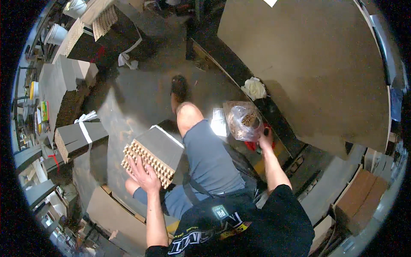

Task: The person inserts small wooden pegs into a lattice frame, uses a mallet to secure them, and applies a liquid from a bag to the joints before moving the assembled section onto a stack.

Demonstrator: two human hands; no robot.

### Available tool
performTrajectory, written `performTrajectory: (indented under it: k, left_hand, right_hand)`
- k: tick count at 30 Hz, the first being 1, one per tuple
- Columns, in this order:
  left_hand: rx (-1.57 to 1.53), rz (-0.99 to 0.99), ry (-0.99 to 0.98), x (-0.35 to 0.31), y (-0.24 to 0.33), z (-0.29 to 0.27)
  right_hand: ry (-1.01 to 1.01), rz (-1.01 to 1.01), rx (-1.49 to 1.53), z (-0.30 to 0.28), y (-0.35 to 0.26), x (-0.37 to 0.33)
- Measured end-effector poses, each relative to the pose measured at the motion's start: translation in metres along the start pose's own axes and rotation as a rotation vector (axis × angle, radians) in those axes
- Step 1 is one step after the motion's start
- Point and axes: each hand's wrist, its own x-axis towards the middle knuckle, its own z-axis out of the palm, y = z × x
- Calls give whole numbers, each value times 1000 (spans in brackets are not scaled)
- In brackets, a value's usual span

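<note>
My left hand [146,174] lies with fingers spread over rows of pale wooden dowels [160,168], which stick out of the edge face of a stack of grey boards [159,145] beside my left leg. On the right, my right hand [265,139] is curled at the edge of a clear plastic bag [236,115]. Loose dowels [248,120] show through the bag's opening. Something red [251,146] shows beside and beneath that hand. The fingertips are partly hidden, so what they grip cannot be made out.
A large brown panel [321,77] fills the upper right, with a crumpled white wad [254,88] at its edge. A white sheet [219,122] lies by the bag. Tied board stacks [81,139] and white buckets [55,34] stand at left. Brown boards [361,197] lie at lower right.
</note>
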Motion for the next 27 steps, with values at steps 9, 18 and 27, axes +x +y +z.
performTrajectory:
  k: [9, 18, 27]
  left_hand:
    - [-2, 11, -31, 2, -4, 8]
    - [43, -33, -15, -2, -11, 10]
    - [-40, -52, -40, 3, 6, 14]
  right_hand:
    - [10, -475, -775, -94, 20, 120]
    - [335, -478, -1081, -137, 11, 164]
    - [172, -723, -643, -51, 53, 101]
